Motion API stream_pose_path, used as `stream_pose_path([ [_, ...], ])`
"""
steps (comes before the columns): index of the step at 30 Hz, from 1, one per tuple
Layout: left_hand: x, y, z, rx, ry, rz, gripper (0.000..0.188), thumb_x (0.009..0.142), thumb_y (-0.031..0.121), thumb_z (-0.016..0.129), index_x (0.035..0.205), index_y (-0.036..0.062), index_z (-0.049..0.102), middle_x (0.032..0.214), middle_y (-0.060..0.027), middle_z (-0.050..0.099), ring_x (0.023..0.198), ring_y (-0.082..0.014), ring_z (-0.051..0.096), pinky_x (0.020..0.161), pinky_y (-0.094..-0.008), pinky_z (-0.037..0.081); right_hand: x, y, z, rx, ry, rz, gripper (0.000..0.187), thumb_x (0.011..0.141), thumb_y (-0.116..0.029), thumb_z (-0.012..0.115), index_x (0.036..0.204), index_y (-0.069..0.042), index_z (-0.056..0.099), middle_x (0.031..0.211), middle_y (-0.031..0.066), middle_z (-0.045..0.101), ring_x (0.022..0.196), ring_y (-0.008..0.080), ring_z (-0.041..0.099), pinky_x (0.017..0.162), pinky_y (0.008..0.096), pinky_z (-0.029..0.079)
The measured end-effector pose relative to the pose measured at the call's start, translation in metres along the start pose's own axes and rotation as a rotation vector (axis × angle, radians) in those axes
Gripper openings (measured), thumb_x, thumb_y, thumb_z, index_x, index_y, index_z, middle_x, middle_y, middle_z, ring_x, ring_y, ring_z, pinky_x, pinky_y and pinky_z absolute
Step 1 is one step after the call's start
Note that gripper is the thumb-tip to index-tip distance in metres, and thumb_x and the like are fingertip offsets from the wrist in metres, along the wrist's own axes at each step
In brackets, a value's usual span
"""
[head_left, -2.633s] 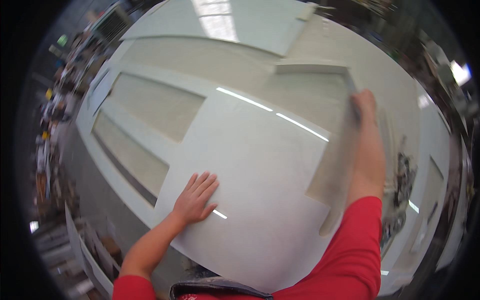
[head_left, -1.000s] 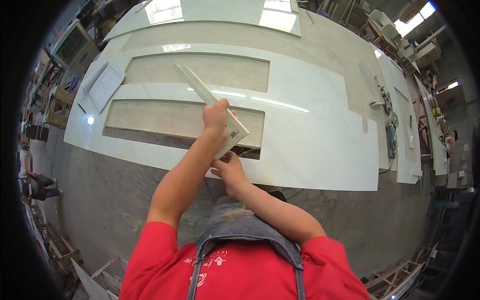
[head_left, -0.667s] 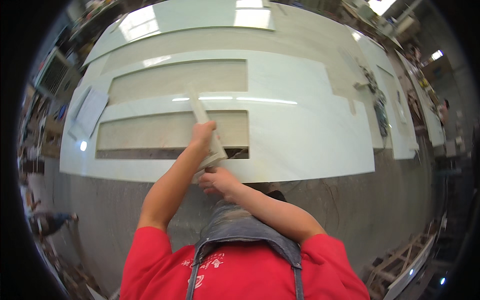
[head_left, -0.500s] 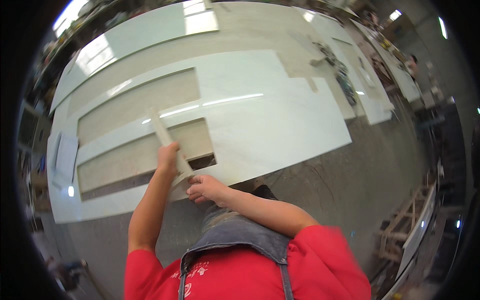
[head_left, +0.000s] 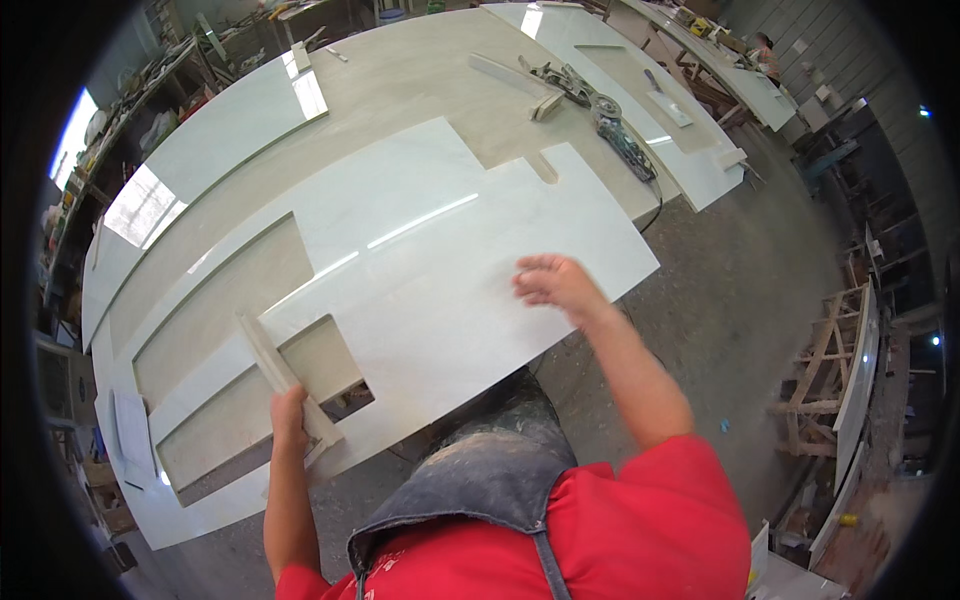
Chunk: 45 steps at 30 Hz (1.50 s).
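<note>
My left hand (head_left: 289, 412) is closed around the middle of a long, narrow, pale strip (head_left: 262, 352). The strip lies slantwise across a rectangular cut-out in a glossy white slab (head_left: 430, 270), its lower end near the slab's front edge. My right hand (head_left: 562, 288) is raised over the right part of the slab, apart from the strip. Its fingers point left, loosely bent and slightly blurred, and no object shows in them.
An angle grinder (head_left: 618, 138) with a cord lies at the back right, beside a pale bar (head_left: 505, 82). Further right, a flat tool (head_left: 668, 105) rests on another white slab (head_left: 715, 180). Papers (head_left: 132, 435) lie at the far left. A wooden rack (head_left: 822, 370) stands on the right.
My right hand has left the strip's near end and moved right, over the slab. My left hand still grips the strip. The view has shifted, showing more of the right side.
</note>
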<state>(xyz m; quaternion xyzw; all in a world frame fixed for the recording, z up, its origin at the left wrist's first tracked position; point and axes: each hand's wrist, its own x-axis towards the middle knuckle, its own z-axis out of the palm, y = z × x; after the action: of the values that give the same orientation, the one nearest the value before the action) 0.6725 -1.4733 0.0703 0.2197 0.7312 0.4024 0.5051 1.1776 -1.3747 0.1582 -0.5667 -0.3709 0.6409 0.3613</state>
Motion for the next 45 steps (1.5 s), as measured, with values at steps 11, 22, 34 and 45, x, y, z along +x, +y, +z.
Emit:
stream_pose_path([
  [11, 0.001, 0.006, -0.014, 0.262, 0.297, -0.119, 0.052, 0.073, 0.007, 0.06, 0.124, 0.0008, 0.057, 0.097, -0.0112, 0.063, 0.085, -0.0249, 0.061, 0.074, -0.0396, 0.051, 0.299, -0.209, -0.286, -0.702, 0.388, -0.411, 0.057, 0.079, -0.022, 0.077, 0.128, 0.004, 0.064, 0.112, 0.0165, 0.074, 0.102, 0.0252, 0.071, 0.089, 0.0357, 0.055],
  [22, 0.081, 0.204, 0.25, 1.2, 0.448, 0.585, 0.069, 0.086, 0.007, 0.064, 0.151, -0.0019, 0.04, 0.151, -0.0247, 0.046, 0.143, -0.04, 0.041, 0.119, -0.0442, 0.034, 0.542, -0.255, -0.328, -1.277, 0.221, -0.029, 0.097, 0.062, -0.04, 0.089, 0.144, -0.004, 0.052, 0.144, 0.0229, 0.057, 0.132, 0.0331, 0.057, 0.107, 0.0417, 0.049],
  [34, 0.253, 0.396, 0.766, 1.14, -0.254, 0.97, 0.042, 0.086, 0.019, 0.066, 0.127, 0.01, 0.069, 0.131, -0.0189, 0.063, 0.118, -0.038, 0.061, 0.101, -0.0442, 0.05, 0.545, -0.259, -0.331, -1.476, 0.175, 0.014, 0.087, 0.064, -0.034, 0.086, 0.138, -0.002, 0.053, 0.127, 0.0165, 0.069, 0.121, 0.0287, 0.067, 0.099, 0.0428, 0.055],
  [45, 0.275, 0.385, 0.823, 1.162, 0.032, 0.761, 0.021, 0.085, 0.024, 0.065, 0.093, 0.0124, 0.081, 0.1, -0.0144, 0.077, 0.103, -0.0333, 0.072, 0.098, -0.0494, 0.048, 0.443, -0.292, -0.383, -0.552, 0.237, -0.7, 0.06, 0.078, -0.02, 0.084, 0.129, -0.001, 0.06, 0.103, 0.007, 0.066, 0.09, 0.0184, 0.061, 0.081, 0.0346, 0.051],
])
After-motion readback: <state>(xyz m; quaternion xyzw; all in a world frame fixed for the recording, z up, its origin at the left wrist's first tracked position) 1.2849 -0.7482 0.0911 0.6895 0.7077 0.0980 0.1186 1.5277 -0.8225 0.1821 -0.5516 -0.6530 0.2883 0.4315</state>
